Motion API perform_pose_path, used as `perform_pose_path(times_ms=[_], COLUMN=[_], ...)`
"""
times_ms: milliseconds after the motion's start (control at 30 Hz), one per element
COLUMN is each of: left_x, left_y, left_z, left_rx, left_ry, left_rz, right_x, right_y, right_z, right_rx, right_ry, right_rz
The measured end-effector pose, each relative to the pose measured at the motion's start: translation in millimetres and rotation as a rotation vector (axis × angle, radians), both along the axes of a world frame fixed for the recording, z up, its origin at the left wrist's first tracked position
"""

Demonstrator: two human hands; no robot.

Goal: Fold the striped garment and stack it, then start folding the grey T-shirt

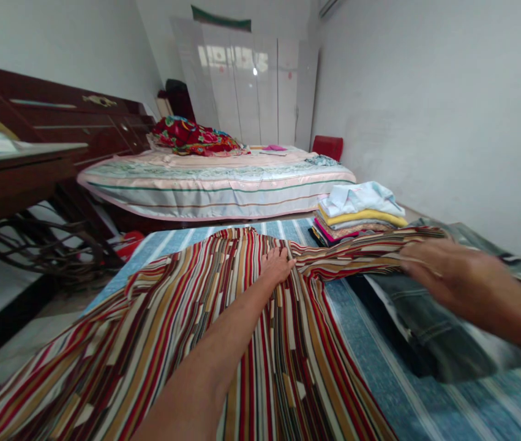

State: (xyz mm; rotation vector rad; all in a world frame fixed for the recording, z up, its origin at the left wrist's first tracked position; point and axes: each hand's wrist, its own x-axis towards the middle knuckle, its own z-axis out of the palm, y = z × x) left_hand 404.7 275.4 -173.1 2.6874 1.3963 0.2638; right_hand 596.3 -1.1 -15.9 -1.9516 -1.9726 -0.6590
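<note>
A long-sleeved shirt [223, 306] with red, tan, white and dark stripes lies spread out before me, its collar pointing away. My left hand [278, 263] rests flat on the upper part of the shirt, fingers stretched out near the shoulder. Off to the right, my right hand [448, 272] is slightly blurred and closed on the cuff end of the shirt's sleeve [361, 254], which is drawn out sideways. The other sleeve trails down on the left.
Striped blue bedding [370, 355] lies under the shirt. Folded clothes [361, 211] are stacked at the back right, with dark grey-green trousers [434, 324] beneath my right arm. Beyond stand another bed [223, 184] and a white wardrobe [260, 92]. A sewing-machine table [21, 165] is at left.
</note>
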Motion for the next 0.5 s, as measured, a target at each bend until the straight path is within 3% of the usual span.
perform_pose_path(times_ms=[33,100,200,267,333,433,500], left_x=[0,0,-4,-9,-15,-22,-23], left_y=[1,2,-1,-9,-22,-45,-58], left_z=[3.2,11.2,23.6,29.2,31.1,27.7,22.8], left_rx=[-0.011,-0.025,-0.007,0.009,0.012,0.005,0.0], left_ry=[-0.002,-0.009,-0.028,-0.028,-0.013,0.022,0.037], left_rz=[0.001,0.012,0.034,0.021,-0.019,-0.104,-0.141], right_x=[-19,-55,-94,-105,-108,-106,-106], right_y=[-8,-22,-25,-14,7,44,68], right_z=[-9.6,-32.7,-67.3,-83.6,-92.7,-97.1,-98.6], right_rx=[-0.065,-0.251,-0.431,-0.489,-0.503,-0.533,-0.54], right_ry=[0.087,0.239,0.385,0.427,0.46,0.52,0.543], right_rz=[0.155,0.312,0.33,0.203,-0.013,-0.314,-0.4])
